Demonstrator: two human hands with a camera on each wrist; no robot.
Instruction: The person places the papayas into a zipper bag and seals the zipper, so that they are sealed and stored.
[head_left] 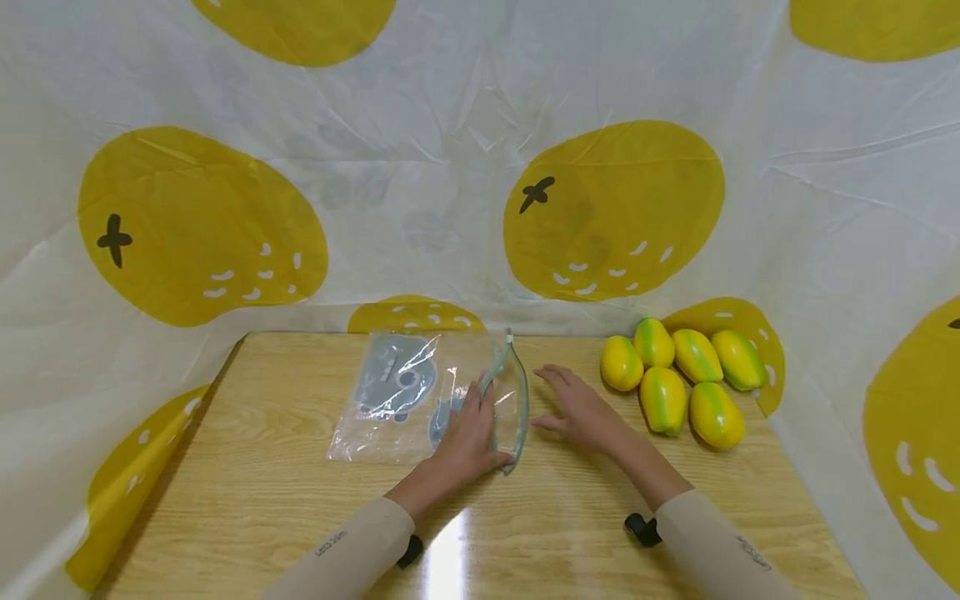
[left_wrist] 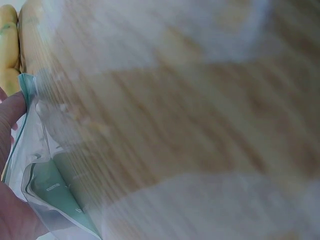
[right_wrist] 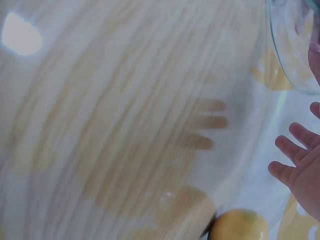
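Note:
A clear zip bag (head_left: 408,383) with grey-blue cartoon prints lies flat on the wooden table, its green-edged mouth standing apart on the right side. My left hand (head_left: 468,433) holds the bag near that mouth, thumb at the near end and fingers toward the far rim. The left wrist view shows the zip bag (left_wrist: 55,185) gathered between thumb and fingers. My right hand (head_left: 581,408) hovers just right of the mouth, fingers spread and holding nothing. Several yellow-green mangoes (head_left: 663,400) sit in a cluster beyond it to the right.
The wooden table (head_left: 285,517) meets a white cloth (head_left: 420,192) printed with big yellow fruit at its back and sides. Dark wrist cameras (head_left: 642,529) sit under both sleeves. Light glares off the table's near middle.

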